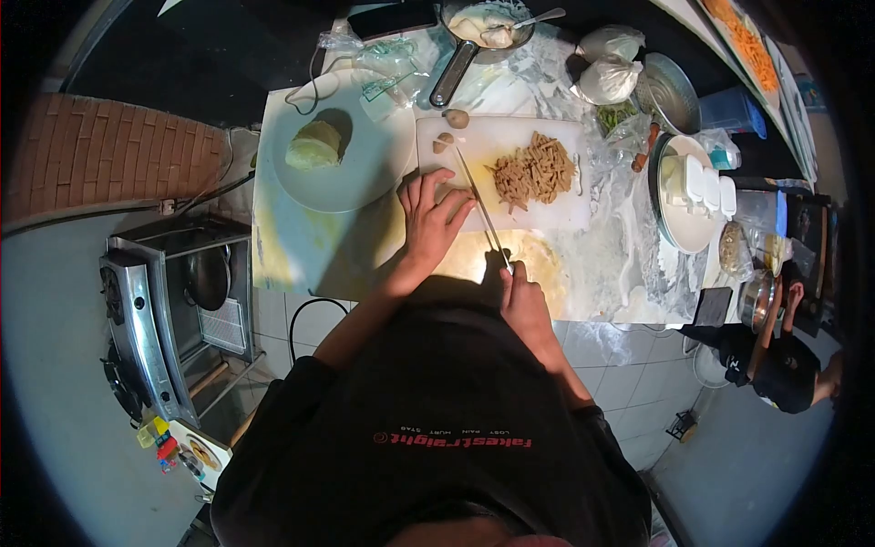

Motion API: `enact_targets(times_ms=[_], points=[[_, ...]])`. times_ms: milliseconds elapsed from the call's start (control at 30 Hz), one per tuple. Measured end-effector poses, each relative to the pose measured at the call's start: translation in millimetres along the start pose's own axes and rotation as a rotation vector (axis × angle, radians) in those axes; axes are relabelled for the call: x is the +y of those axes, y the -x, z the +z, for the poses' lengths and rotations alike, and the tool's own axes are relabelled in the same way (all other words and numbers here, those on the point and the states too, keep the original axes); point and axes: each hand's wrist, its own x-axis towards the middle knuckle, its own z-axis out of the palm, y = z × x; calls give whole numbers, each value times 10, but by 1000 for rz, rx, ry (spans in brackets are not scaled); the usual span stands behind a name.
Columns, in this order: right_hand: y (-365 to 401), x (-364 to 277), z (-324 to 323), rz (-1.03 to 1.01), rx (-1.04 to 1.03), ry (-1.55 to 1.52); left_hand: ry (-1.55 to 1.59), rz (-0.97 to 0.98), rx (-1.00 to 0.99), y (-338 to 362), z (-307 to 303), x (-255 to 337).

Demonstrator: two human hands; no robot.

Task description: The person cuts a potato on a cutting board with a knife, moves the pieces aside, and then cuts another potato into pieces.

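Presses left hand (pixel 431 216) flat, fingers spread, on near left corner of white rectangular plastic cutting board (pixel 492 137). Grips long slim steel knife (pixel 481 208) in right hand (pixel 524 296), blade slanting far-left across board. Shows heap of beige sliced strips (pixel 535 170) just right of blade.

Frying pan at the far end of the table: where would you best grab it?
By its long dark handle, coming from the near side: it sticks out past the rim toward the cutting board, free of the food and spoon in the pan.

We are in a kitchen: we see a counter (pixel 301 255) with a cutting board (pixel 547 214), a pan (pixel 483 32), plates (pixel 365 173) and a stove (pixel 150 319).
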Motion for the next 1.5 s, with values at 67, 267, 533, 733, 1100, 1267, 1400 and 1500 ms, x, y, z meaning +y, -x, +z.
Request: enact_targets(times_ms=[67,267,533,733,1100,1267,1400,1500], points=[[-11,26,32,3,-1,1,-6,3,-5,-5,-4,2],[-64,180,192,-17,-8,0,-6,-6,-25,-11,-2,-5],[-121,105,143,63,-72,-27,27,-51,-80,-16,-3,-7],[-154,84,150,124,-129,-28,40,-64,-110,-19,-5,-18],[-291,56,179,107,-135,6,59,-37,-100,-50,-32,-5],[-342,-8,149,63,-70,-68,12,7,-67,-42,-4,3],[-286,30,158,41,-25,-59,11,16,-57,-38,-3,9],[-188,116,120,42,-46,-68,14,15,-46,-27,17,-2]])
